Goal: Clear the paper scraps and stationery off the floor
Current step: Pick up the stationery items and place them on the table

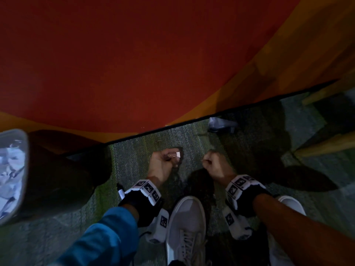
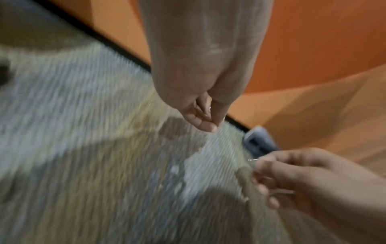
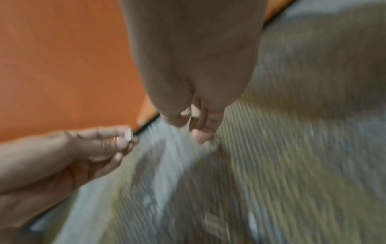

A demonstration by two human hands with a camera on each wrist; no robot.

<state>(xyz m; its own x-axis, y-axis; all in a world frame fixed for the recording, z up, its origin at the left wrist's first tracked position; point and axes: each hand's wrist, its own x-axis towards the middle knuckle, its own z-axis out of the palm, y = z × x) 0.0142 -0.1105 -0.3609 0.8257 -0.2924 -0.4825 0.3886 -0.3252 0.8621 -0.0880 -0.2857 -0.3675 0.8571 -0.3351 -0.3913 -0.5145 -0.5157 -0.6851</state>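
Observation:
Both hands hover low over the grey-green carpet (image 1: 134, 160) beside an orange wall. My left hand (image 1: 169, 160) is curled and pinches a small white paper scrap (image 1: 178, 154), with something shiny beside it; the scrap (image 3: 127, 134) also shows at the fingertips in the right wrist view. My right hand (image 1: 210, 162) is fisted, its fingertips pinching a thin metal piece (image 2: 251, 159), perhaps a pin or clip, too small and blurred to name. In the left wrist view the left hand (image 2: 203, 118) points down at the carpet. A few pale flecks (image 3: 211, 219) lie on the carpet.
A small grey object (image 1: 221, 124) sits on the carpet against the black baseboard (image 1: 153, 130). My white shoes (image 1: 187, 225) stand just behind the hands. A pale printed thing (image 1: 11, 169) with a dark shadow is at left. Wooden furniture legs (image 1: 324, 145) stand at right.

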